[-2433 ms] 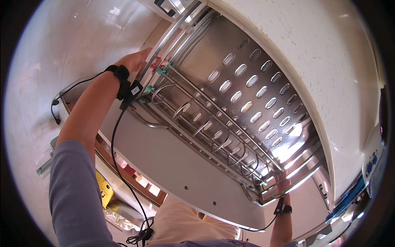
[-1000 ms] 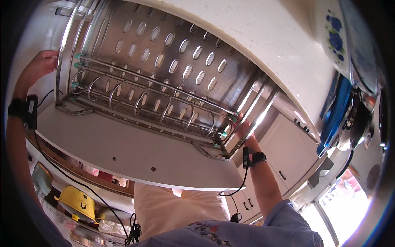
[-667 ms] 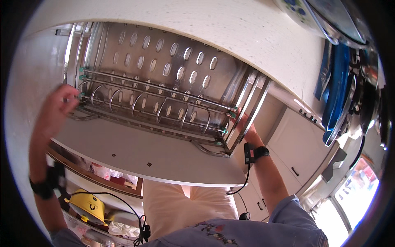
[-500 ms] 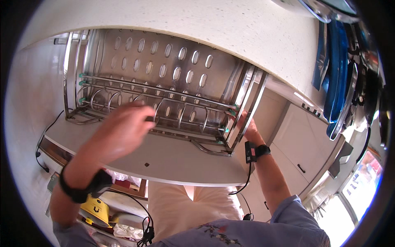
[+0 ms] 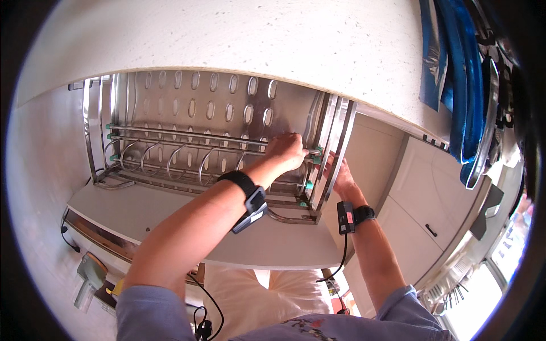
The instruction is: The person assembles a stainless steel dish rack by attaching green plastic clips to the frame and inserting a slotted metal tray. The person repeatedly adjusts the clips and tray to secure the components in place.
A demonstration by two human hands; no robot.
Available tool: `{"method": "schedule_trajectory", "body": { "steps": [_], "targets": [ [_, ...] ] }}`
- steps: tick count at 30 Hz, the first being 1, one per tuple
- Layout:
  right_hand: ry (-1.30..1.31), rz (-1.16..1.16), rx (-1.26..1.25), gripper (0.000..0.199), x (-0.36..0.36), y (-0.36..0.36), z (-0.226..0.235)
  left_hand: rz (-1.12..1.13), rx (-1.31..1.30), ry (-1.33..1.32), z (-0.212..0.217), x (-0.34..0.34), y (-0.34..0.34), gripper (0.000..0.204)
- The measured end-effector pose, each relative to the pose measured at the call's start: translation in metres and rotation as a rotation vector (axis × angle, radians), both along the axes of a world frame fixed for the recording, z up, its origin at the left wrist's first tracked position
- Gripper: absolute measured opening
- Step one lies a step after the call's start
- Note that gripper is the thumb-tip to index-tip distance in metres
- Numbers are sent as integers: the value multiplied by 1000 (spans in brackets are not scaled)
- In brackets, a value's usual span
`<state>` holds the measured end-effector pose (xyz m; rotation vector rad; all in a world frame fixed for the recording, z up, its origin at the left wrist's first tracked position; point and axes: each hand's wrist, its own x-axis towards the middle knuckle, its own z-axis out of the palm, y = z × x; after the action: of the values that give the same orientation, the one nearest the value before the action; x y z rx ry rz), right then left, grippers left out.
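Observation:
A steel wire rack [image 5: 170, 136] with round posts, rails and curved dividers stands in front of a slotted metal sheet [image 5: 196, 105]. Green clips [image 5: 309, 185] sit where its rails meet the posts. My left hand [image 5: 286, 151] is closed at the right end of the upper rail, against the green clip there; whatever is between its fingers is hidden. On the outer side of the right posts, my right hand [image 5: 343, 177] has its fingers round the outer post [image 5: 340, 150], partly hidden behind it. Both wrists wear black straps with small boxes.
A speckled white countertop [image 5: 227, 34] overhangs the rack. Below is a white board [image 5: 244, 238]. Blue-edged items and pans [image 5: 472, 102] hang at the right, above white cabinet doors [image 5: 398, 199]. Black cables [image 5: 216, 310] dangle near my legs.
My left hand has moved right, from the middle of the rack to the right end of its upper rail. My right hand stays at the right post. The view has shifted slightly.

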<state>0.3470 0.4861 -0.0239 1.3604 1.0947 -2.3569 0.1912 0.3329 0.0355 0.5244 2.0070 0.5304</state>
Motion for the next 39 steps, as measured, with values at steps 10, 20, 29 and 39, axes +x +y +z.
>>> {"method": "schedule_trajectory", "body": {
  "steps": [10, 20, 29, 39],
  "targets": [
    [-39, -29, -20, 15, -12, -8, 19, -36, -80, 23, -28, 21, 27, 40],
    [-7, -71, -87, 21, 4, -3, -6, 20, 25, 231, -36, 39, 25, 30],
    [-84, -157, 10, 28, -5, -12, -1, 24, 7, 219, -41, 40, 27, 26],
    [47, 77, -66, 49, 11, -2, -11, 1, -4, 149, -29, 36, 27, 26]
  ]
}}
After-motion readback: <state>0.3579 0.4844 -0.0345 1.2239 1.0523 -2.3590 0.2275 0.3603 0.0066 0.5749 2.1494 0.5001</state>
